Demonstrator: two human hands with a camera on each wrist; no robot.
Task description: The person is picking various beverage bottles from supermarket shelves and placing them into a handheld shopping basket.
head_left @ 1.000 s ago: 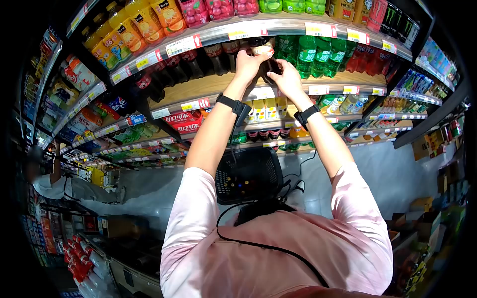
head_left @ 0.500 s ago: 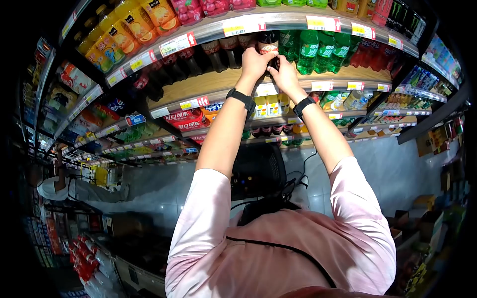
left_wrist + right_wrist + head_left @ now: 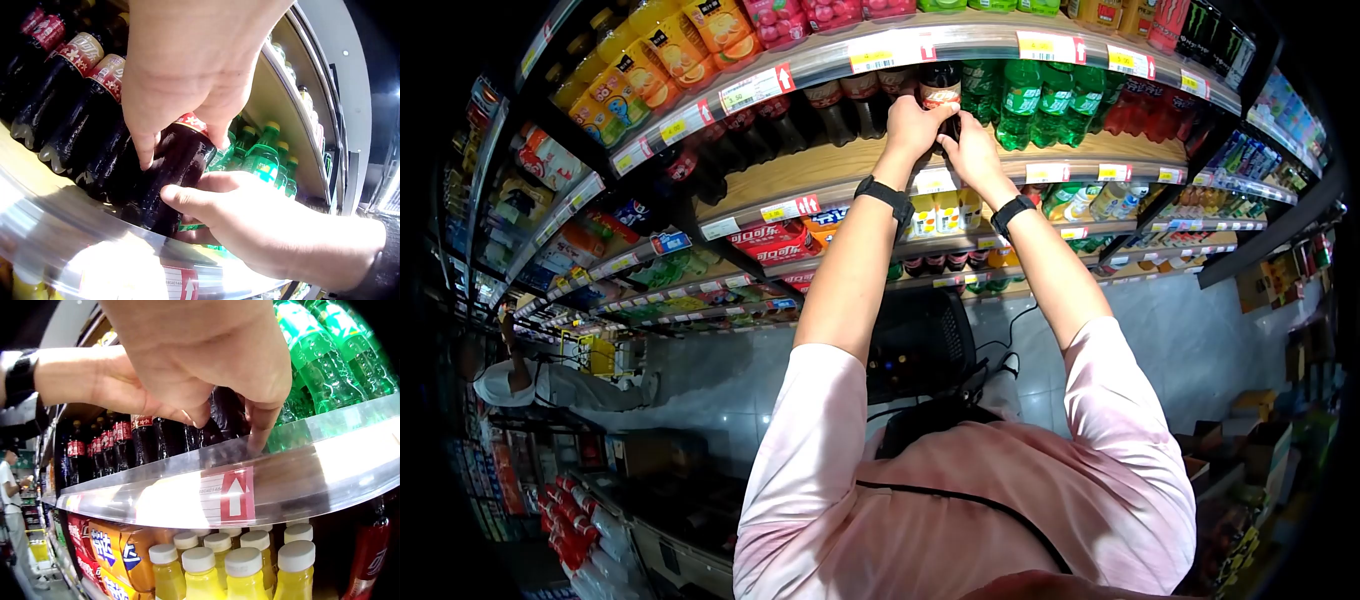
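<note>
A dark cola bottle (image 3: 181, 164) with a red and tan label stands at the front of the shelf, between a row of cola bottles (image 3: 81, 119) and green soda bottles (image 3: 261, 156). My left hand (image 3: 915, 130) grips it from above around the label, thumb on one side and fingers on the other. Lower down, my right hand (image 3: 250, 215) holds the same bottle, its thumb across the front and its fingers going behind the side. In the head view both hands hide the bottle's lower half.
A clear shelf lip (image 3: 306, 456) with price tags runs along the front. Juice bottles (image 3: 680, 45) stand on the shelf above, and white-capped yellow bottles (image 3: 244, 569) below. On the floor sits a black basket (image 3: 955, 325). Another person (image 3: 510, 380) is off to the left.
Since a second ago, more of the bottle's dark neck shows above my left hand, and both hands have shifted slightly. In the last half second the hands and bottle look unchanged.
</note>
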